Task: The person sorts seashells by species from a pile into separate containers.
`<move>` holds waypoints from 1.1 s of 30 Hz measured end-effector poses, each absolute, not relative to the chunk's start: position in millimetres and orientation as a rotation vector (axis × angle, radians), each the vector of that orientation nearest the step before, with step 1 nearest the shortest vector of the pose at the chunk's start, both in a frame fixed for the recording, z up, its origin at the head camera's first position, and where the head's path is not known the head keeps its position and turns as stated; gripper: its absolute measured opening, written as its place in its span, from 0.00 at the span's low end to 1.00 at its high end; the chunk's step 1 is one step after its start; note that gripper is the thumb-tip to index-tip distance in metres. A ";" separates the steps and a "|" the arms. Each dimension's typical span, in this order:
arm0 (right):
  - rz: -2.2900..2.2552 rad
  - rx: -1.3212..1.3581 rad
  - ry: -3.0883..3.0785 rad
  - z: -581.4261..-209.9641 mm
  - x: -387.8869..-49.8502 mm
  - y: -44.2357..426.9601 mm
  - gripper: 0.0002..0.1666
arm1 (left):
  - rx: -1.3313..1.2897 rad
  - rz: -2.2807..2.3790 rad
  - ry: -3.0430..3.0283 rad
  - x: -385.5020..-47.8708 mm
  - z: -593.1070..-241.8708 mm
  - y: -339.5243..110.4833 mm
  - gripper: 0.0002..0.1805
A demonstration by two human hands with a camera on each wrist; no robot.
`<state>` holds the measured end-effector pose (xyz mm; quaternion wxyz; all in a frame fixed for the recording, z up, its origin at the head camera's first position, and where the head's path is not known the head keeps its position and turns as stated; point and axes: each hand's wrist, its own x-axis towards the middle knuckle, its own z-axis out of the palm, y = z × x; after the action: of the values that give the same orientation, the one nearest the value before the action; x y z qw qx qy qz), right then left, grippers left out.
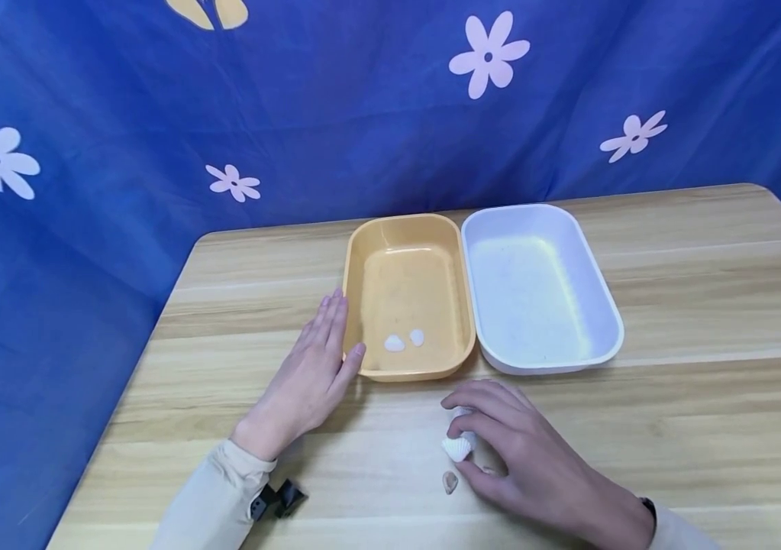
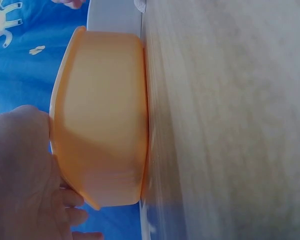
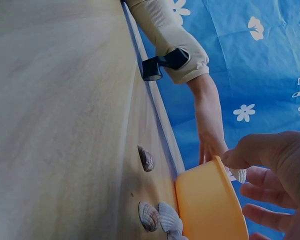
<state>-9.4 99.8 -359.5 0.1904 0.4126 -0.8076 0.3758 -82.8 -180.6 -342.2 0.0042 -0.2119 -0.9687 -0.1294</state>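
My right hand (image 1: 521, 458) pinches a white ribbed seashell (image 1: 457, 448) between thumb and index finger, above the table in front of the tubs. The same seashell (image 3: 239, 174) shows past the thumb in the right wrist view. Beneath that hand lie a small brownish shell (image 1: 450, 482), a striped brown shell (image 3: 149, 216) and a white shell (image 3: 169, 217), partly hidden from the head view. My left hand (image 1: 308, 374) rests with straight fingers against the left side of the orange tub (image 1: 409, 375), its thumb near the front corner. Two white shells (image 1: 394, 343) lie inside this tub.
A white tub (image 1: 553, 367) stands right against the orange one. Both stand toward the back of a wood-grain table (image 1: 706, 305). Behind it hangs a blue cloth (image 1: 363, 114) with white flowers. A black wrist camera (image 1: 276, 500) juts out from the left sleeve.
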 end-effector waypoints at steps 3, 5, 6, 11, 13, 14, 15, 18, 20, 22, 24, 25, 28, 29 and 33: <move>1.052 1.182 -2.242 -357.7 -11.5 98.2 0.16 | -0.672 -0.405 -3.027 -82.6 -342.2 -180.4 0.38; 1.054 1.193 -2.228 -357.3 -12.4 97.6 0.17 | -0.678 -0.402 -3.023 -82.5 -341.9 -180.2 0.38; 1.057 1.197 -2.227 -357.1 -12.7 97.6 0.19 | -0.680 -0.400 -3.021 -82.4 -341.7 -180.0 0.38; 1.052 1.197 -2.232 -356.1 -14.7 97.1 0.20 | -0.680 -0.401 -3.021 -82.1 -340.9 -179.4 0.38; 1.049 1.199 -2.233 -354.8 -16.2 96.5 0.20 | -0.682 -0.402 -3.019 -82.0 -340.7 -179.3 0.38; 1.044 1.199 -2.234 -353.9 -17.2 96.3 0.20 | -0.683 -0.401 -3.017 -81.9 -340.6 -179.4 0.38; 1.047 1.199 -2.234 -352.7 -18.3 96.0 0.19 | -0.684 -0.402 -3.016 -81.9 -340.5 -179.4 0.38; 1.055 1.193 -2.246 -348.2 -23.2 95.1 0.18 | -0.681 -0.402 -3.018 -81.6 -339.9 -179.5 0.38; 1.058 1.187 -2.256 -344.8 -28.1 94.1 0.18 | -0.677 -0.401 -3.022 -81.5 -339.8 -179.7 0.38; 1.068 1.180 -2.274 -341.1 -33.8 92.4 0.17 | -0.670 -0.400 -3.031 -81.3 -339.8 -180.0 0.38; 1.069 1.177 -2.294 -337.6 -40.3 90.3 0.16 | -0.666 -0.398 -3.035 -81.3 -340.1 -180.4 0.39; 1.068 1.176 -2.304 -336.1 -43.7 89.0 0.15 | -0.664 -0.398 -3.039 -81.4 -340.4 -180.5 0.39; 1.071 1.162 -2.335 -332.5 -54.2 83.8 0.14 | -0.658 -0.406 -3.046 -81.6 -340.9 -180.5 0.39; 1.070 1.152 -2.344 -331.8 -57.8 81.5 0.14 | -0.656 -0.407 -3.046 -81.7 -341.0 -180.6 0.39; 1.096 1.090 -2.360 -331.2 -71.5 69.4 0.12 | -0.651 -0.413 -3.045 -81.6 -341.7 -180.5 0.39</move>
<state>-71.5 69.4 -331.2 0.1598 0.3813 -0.8258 0.3836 -81.6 -180.5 -341.7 0.0002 -0.2071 -0.9694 -0.1316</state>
